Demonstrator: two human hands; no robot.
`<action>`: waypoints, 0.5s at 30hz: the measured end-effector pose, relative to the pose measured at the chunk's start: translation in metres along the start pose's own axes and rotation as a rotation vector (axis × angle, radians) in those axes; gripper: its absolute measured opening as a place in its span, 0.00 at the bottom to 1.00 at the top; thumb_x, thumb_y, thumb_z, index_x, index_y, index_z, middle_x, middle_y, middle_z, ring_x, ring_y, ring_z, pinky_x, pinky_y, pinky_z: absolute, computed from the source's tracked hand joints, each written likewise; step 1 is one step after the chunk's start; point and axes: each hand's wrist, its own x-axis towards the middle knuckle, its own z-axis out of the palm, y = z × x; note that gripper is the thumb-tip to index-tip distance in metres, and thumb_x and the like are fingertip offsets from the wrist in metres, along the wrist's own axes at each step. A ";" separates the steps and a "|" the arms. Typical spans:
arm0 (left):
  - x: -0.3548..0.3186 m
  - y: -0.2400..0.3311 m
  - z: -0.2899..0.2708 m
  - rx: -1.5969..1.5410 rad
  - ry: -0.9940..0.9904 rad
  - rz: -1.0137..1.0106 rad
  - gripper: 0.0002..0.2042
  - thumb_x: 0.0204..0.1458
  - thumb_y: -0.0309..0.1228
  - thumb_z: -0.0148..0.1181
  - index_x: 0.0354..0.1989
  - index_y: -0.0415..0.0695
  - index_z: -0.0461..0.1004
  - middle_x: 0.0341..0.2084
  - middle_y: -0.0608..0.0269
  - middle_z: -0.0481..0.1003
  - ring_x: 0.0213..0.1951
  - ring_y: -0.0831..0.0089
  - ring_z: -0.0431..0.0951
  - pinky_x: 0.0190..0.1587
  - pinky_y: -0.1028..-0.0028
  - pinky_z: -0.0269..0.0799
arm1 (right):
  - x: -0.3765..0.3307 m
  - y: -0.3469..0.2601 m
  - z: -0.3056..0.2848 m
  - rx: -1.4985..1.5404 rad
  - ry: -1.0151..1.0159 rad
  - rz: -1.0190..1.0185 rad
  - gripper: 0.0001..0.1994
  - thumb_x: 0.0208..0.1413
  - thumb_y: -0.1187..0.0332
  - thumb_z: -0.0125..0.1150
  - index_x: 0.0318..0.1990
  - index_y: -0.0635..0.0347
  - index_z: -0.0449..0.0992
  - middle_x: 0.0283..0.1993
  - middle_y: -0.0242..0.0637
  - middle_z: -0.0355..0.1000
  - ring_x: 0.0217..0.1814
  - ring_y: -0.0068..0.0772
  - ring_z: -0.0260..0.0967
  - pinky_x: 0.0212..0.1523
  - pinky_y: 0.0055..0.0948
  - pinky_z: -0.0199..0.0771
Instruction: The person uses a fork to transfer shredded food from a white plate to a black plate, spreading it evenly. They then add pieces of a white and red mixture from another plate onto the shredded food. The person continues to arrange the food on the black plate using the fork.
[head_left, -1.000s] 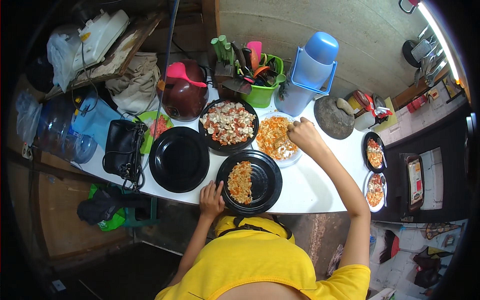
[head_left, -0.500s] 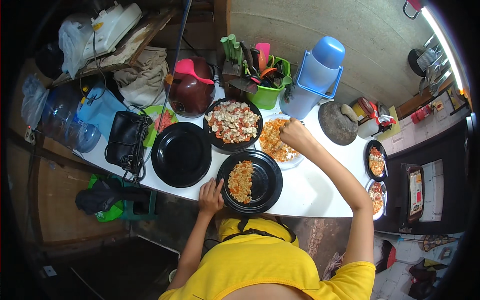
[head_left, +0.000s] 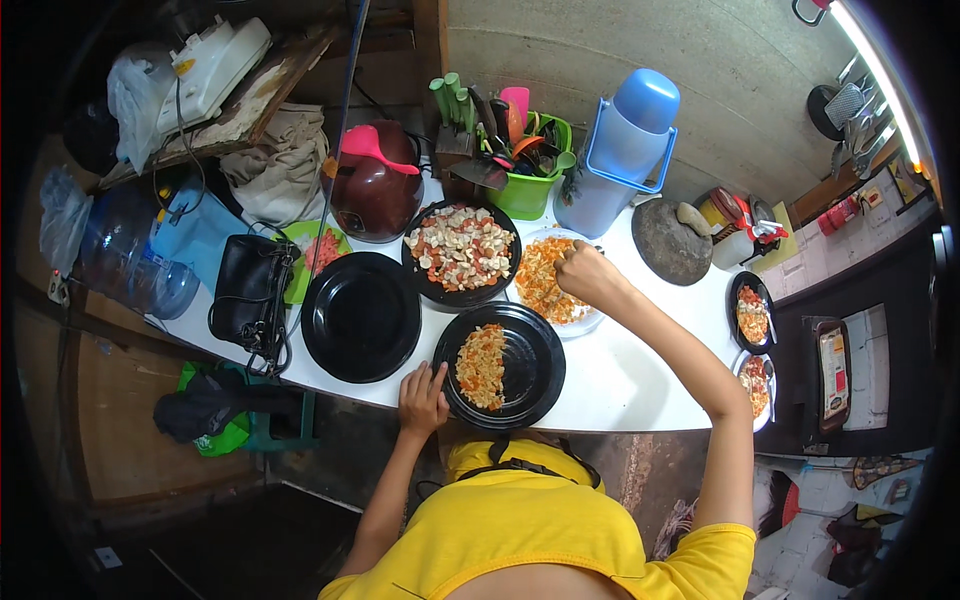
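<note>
My right hand (head_left: 590, 275) is closed over the far side of a white plate (head_left: 590, 325) heaped with orange-flecked rice (head_left: 540, 280). A thin utensil's end shows just behind its fingers; the rest is hidden by the hand and the rice. Close to me, a black plate (head_left: 535, 365) carries a mound of the same rice (head_left: 481, 365) on its left half. My left hand (head_left: 423, 400) rests at this plate's left rim, fingers stretched out and touching it. Farther back sits a black plate (head_left: 462, 298) full of sliced pale and red pieces (head_left: 460, 248). An empty black plate (head_left: 361, 317) lies to its left.
A blue thermos jug (head_left: 615, 150), a green utensil basket (head_left: 525, 195) and a round stone (head_left: 670, 245) line the wall. At left are a maroon cooker (head_left: 375, 200) and black bag (head_left: 250, 300). Two filled plates, one black (head_left: 750, 312), one white (head_left: 755, 390), stand far right.
My right hand stays over the rice on the white plate, with only a slight shift. The left hand keeps its place at the near plate's rim. The whole view has tilted slightly.
</note>
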 end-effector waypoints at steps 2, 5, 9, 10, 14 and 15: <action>0.000 0.001 0.001 -0.007 0.004 -0.002 0.23 0.54 0.35 0.43 0.56 0.40 0.71 0.44 0.44 0.72 0.53 0.50 0.71 0.54 0.54 0.64 | 0.002 -0.001 -0.001 -0.014 -0.015 -0.003 0.05 0.45 0.69 0.59 0.21 0.51 0.78 0.29 0.26 0.73 0.36 0.26 0.73 0.39 0.27 0.67; 0.000 0.000 0.001 -0.008 0.006 0.000 0.23 0.54 0.35 0.43 0.56 0.40 0.71 0.44 0.44 0.73 0.53 0.50 0.72 0.54 0.54 0.64 | 0.006 -0.002 0.000 0.001 -0.049 -0.040 0.05 0.45 0.68 0.59 0.21 0.51 0.78 0.29 0.26 0.74 0.36 0.25 0.73 0.38 0.27 0.67; 0.000 -0.001 0.001 0.003 -0.006 0.006 0.24 0.53 0.35 0.44 0.57 0.41 0.70 0.44 0.44 0.72 0.52 0.50 0.72 0.55 0.55 0.65 | 0.005 0.002 0.001 0.028 -0.024 -0.045 0.05 0.45 0.68 0.59 0.20 0.51 0.78 0.28 0.26 0.74 0.36 0.27 0.73 0.39 0.28 0.68; -0.001 -0.001 0.001 0.009 -0.011 0.006 0.24 0.52 0.35 0.44 0.58 0.41 0.70 0.44 0.45 0.72 0.52 0.50 0.72 0.55 0.55 0.65 | 0.004 0.002 0.002 0.034 -0.014 -0.043 0.05 0.44 0.68 0.59 0.20 0.51 0.78 0.28 0.27 0.74 0.35 0.27 0.73 0.40 0.28 0.68; -0.001 -0.001 0.000 0.005 -0.016 0.005 0.24 0.53 0.36 0.44 0.58 0.42 0.70 0.44 0.45 0.72 0.52 0.50 0.71 0.55 0.55 0.65 | -0.004 0.005 0.000 0.022 0.014 -0.031 0.04 0.43 0.70 0.59 0.20 0.52 0.78 0.28 0.28 0.73 0.35 0.28 0.73 0.41 0.28 0.70; -0.001 -0.001 0.000 0.006 -0.020 0.002 0.24 0.53 0.36 0.44 0.58 0.42 0.70 0.44 0.45 0.72 0.53 0.51 0.71 0.55 0.55 0.65 | -0.007 0.006 -0.003 0.021 0.037 -0.030 0.04 0.43 0.70 0.59 0.20 0.52 0.77 0.28 0.28 0.73 0.35 0.28 0.72 0.41 0.27 0.69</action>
